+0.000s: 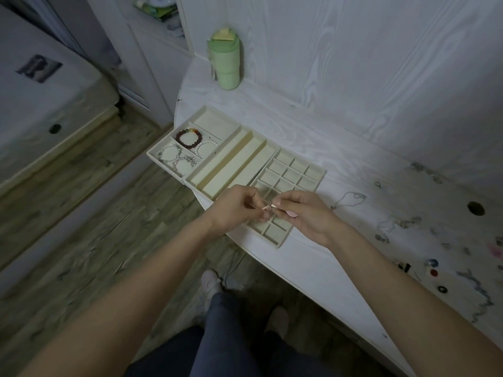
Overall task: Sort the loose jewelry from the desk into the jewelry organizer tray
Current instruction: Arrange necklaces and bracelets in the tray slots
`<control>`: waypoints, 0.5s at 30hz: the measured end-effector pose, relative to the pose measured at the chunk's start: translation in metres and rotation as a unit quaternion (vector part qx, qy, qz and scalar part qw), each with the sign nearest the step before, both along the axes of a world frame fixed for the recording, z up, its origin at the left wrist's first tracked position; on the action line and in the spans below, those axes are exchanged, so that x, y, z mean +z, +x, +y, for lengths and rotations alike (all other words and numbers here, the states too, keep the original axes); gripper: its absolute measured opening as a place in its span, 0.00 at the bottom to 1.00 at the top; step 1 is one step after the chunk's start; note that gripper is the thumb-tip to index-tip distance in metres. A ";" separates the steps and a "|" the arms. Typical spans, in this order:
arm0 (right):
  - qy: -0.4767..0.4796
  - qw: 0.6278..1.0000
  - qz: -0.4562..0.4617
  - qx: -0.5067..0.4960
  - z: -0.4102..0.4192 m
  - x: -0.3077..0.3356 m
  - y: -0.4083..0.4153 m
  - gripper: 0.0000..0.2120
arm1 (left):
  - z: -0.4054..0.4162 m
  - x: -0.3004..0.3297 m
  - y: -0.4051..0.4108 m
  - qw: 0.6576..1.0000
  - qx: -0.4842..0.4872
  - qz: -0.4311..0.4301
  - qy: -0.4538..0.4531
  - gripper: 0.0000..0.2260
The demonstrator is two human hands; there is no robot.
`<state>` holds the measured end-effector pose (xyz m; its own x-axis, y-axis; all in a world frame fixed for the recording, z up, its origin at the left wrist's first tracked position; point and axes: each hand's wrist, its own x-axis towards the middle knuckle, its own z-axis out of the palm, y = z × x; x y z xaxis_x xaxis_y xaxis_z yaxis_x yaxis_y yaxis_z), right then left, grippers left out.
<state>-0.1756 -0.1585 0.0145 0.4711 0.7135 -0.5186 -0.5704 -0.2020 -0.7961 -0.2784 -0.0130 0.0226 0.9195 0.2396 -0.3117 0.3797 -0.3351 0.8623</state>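
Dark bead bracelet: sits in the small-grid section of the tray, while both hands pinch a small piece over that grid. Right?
Not quite. In the head view the dark bead bracelet lies in a far-left compartment of the tray. Both hands, left and right, do pinch a small piece over the grid.

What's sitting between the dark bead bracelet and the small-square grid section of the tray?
In the head view, only empty long slots separate bracelet from grid.
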 end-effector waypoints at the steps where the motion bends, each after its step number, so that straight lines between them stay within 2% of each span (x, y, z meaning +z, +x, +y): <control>1: -0.004 1.000 -0.004 0.007 0.001 0.000 0.000 0.04 | 0.000 -0.001 -0.001 1.000 0.001 -0.003 -0.006 0.09; 5: -0.026 0.999 -0.012 0.028 0.004 -0.001 0.004 0.07 | 0.005 -0.008 -0.004 0.999 0.020 -0.030 -0.027 0.08; 9: -0.066 0.995 -0.038 0.067 0.005 -0.004 0.005 0.13 | 0.007 -0.012 -0.005 0.999 0.022 -0.034 0.003 0.08; 15: -0.130 0.978 -0.109 0.119 0.008 -0.010 0.000 0.07 | 0.006 -0.020 -0.005 0.997 -0.008 -0.018 0.078 0.11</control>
